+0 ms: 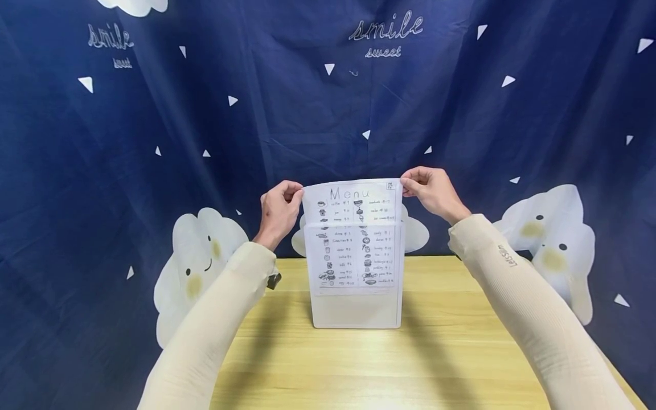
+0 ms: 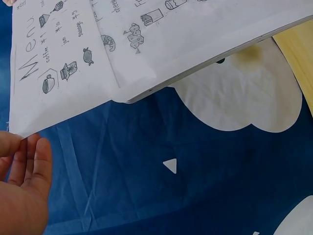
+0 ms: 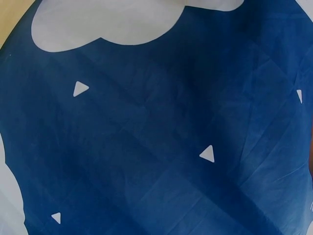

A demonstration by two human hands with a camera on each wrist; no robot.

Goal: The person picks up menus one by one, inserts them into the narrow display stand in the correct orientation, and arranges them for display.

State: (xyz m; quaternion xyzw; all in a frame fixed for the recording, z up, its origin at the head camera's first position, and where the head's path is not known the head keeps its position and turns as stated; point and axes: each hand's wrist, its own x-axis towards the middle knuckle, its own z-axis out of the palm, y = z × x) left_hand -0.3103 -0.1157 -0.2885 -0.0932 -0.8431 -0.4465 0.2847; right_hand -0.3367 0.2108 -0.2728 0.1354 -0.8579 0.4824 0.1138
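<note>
A white paper menu (image 1: 353, 209), with handwritten items, prices and small drawings in two columns, stands upright before me. Its lower part sits inside a clear-fronted display holder (image 1: 356, 312), while the top strip with the word "Menu" sticks out above the holder's upper edge. My left hand (image 1: 279, 212) pinches the sheet's top left corner between thumb and fingers. At the top right corner, my right hand (image 1: 433, 191) pinches the paper likewise. Below the sheet's bottom edge, a blank band of the holder shows. The left wrist view shows the left hand's grip close up; the right wrist view shows mostly curtain.
The holder stands on a light wooden table (image 1: 359, 364). Behind it hangs a dark blue curtain (image 1: 307, 114) with white triangles, clouds and "smile" lettering. A small black object (image 1: 274, 281) shows beside the left cuff; its kind is unclear.
</note>
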